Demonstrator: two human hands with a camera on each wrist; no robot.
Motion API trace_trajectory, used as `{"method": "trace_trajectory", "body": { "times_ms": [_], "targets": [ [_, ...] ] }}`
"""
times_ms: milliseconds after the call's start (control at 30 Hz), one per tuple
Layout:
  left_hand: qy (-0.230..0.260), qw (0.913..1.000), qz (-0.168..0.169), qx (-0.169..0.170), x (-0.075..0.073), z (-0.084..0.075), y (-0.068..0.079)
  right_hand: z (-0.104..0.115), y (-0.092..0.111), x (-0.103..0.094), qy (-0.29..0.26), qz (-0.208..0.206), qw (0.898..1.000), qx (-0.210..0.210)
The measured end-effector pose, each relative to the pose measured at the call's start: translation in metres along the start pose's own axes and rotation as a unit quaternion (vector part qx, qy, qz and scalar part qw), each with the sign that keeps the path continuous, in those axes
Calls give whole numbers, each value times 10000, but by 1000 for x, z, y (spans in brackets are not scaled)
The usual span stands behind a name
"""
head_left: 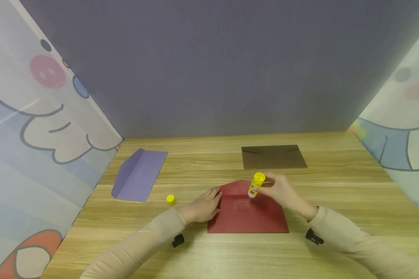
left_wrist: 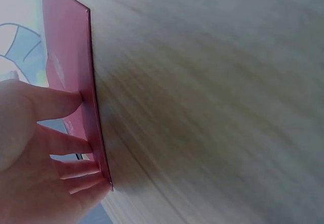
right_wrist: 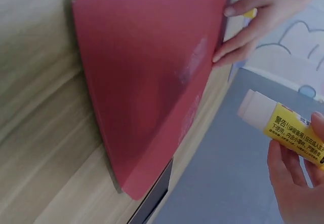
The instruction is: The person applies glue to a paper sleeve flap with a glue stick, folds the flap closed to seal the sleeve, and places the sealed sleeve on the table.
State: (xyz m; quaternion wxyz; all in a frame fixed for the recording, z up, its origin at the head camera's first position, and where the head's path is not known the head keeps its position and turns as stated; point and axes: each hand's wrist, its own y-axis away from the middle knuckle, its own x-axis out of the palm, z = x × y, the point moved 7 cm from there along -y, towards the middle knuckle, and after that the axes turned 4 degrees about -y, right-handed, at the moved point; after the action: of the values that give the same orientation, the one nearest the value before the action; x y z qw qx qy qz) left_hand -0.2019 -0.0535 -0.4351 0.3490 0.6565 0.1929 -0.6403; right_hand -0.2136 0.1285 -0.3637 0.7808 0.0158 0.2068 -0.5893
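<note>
A red envelope (head_left: 248, 221) lies in front of me with its flap unfolded away from me. Whitish glue smears (right_wrist: 194, 62) show on its surface in the right wrist view. My left hand (head_left: 203, 204) rests on the envelope's left edge, fingers spread and extended. With thumb and fingers, my right hand (head_left: 281, 192) pinches an uncapped yellow glue stick (head_left: 257, 180). The stick's white end (right_wrist: 257, 108) points down and is raised above the envelope in the right wrist view. Its yellow cap (head_left: 171, 200) stands on the table to the left of my left hand.
A purple envelope (head_left: 141, 178) with an unfolded flap lies at the left of the wooden table (head_left: 195, 155). Farther back on the right is a brown envelope (head_left: 274, 157). A grey panel (head_left: 230, 69) rises behind the table, with cartoon-printed sheets on both sides.
</note>
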Motion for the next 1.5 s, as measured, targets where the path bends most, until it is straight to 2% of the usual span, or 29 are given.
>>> {"method": "trace_trajectory", "body": {
  "times_ms": [100,233,567,700,933,1167,1500],
  "targets": [
    [-5,10000,8,-1,0,0,0,-1,1,8,390,202,9990,-58],
    [-62,10000,49,8,0,-1,1,-6,2,15,685,424,9967,100],
    [-37,9997,205,-144,4,-2,3,-10,1,34,774,886,9930,-7],
    [79,9991,329,-246,8,-1,3,-11,0,40,810,930,9923,-59],
    [-11,9991,367,-229,8,-2,3,-10,-3,50,933,949,9904,-379],
    [4,9987,431,-271,8,-2,3,-11,-2,59,1268,1102,9839,-616],
    [-83,9985,451,-285,8,-2,1,-11,0,56,1535,1104,9795,-700]
  ]
}}
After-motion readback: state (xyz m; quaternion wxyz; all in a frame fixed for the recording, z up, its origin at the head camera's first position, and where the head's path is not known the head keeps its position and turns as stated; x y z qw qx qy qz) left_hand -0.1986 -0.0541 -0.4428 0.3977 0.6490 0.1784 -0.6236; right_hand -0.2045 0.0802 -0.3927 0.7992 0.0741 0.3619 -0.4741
